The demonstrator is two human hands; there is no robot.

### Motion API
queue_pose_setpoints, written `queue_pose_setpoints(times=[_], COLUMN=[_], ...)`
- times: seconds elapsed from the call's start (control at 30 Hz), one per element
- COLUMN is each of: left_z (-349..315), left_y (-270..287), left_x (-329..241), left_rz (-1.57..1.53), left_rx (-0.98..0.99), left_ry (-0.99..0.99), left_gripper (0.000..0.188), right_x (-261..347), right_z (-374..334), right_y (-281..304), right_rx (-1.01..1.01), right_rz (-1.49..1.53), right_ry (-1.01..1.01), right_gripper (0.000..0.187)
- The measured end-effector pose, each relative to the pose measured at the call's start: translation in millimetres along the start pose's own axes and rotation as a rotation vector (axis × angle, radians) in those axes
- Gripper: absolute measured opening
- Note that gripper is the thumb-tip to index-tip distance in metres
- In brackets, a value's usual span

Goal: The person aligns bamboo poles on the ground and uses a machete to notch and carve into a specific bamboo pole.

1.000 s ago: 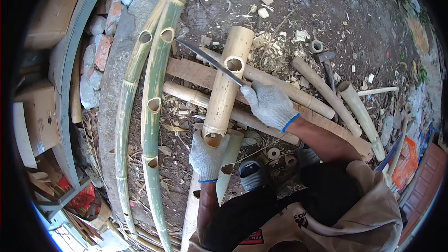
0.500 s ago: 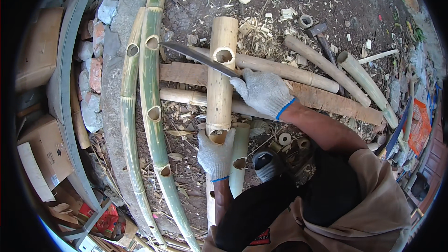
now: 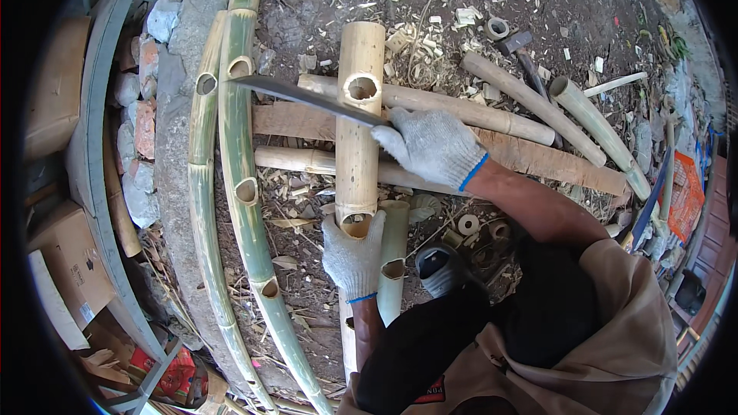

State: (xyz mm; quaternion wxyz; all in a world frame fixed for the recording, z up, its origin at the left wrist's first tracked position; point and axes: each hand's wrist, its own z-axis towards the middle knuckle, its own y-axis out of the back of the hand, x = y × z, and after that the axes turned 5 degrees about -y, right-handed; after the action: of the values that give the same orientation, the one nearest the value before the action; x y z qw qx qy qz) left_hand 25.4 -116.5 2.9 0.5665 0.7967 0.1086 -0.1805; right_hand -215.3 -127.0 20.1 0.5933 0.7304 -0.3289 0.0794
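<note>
A thick tan bamboo pole (image 3: 356, 161) runs lengthwise in front of me, with round holes cut into its upper side. My left hand (image 3: 354, 257), in a white knit glove, is closed round the pole just below one hole. My right hand (image 3: 430, 147), gloved alike, is shut on a machete (image 3: 307, 97). Its handle is hidden in the fist. The long dark blade points left, crossing over the pole just below its upper hole (image 3: 362, 87); I cannot tell whether it touches the bamboo.
Two long green bamboo poles (image 3: 244, 154) with holes lie on the left. Under the tan pole cross thinner poles (image 3: 477, 111) and a wooden plank (image 3: 553, 161). A hammer (image 3: 526, 58), a hollow bamboo piece (image 3: 592, 127) and scattered chips are at the right. Cardboard boxes (image 3: 73, 261) stand far left.
The machete blade has swung to a flatter angle, its tip further left and slightly lower. My left hand keeps its hold on the pole. The whole view has shifted a little.
</note>
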Motion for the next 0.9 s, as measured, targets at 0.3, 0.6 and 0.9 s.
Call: queue_pose_setpoints(times=[0.3,0.6,0.9], left_z=[0.8,3.3,5.9], left_y=[1.4,3.5,9.0], left_x=[-5.1,-3.1,9.5], left_rz=[0.011,-0.003,-0.104], left_rx=[0.027,0.048,0.068], left_ry=[0.035,0.054,0.031], left_gripper=[0.084,0.076,0.081], right_x=[-11.2,-10.0,-14.1], right_z=[4.1,11.2,12.2], right_y=[-0.9,12.8,0.6], right_rx=[0.059,0.160,0.085], right_rz=[-0.018,-0.034,-0.057], right_ry=[-0.047,-0.067,-0.032], right_gripper=[0.055,0.060,0.061])
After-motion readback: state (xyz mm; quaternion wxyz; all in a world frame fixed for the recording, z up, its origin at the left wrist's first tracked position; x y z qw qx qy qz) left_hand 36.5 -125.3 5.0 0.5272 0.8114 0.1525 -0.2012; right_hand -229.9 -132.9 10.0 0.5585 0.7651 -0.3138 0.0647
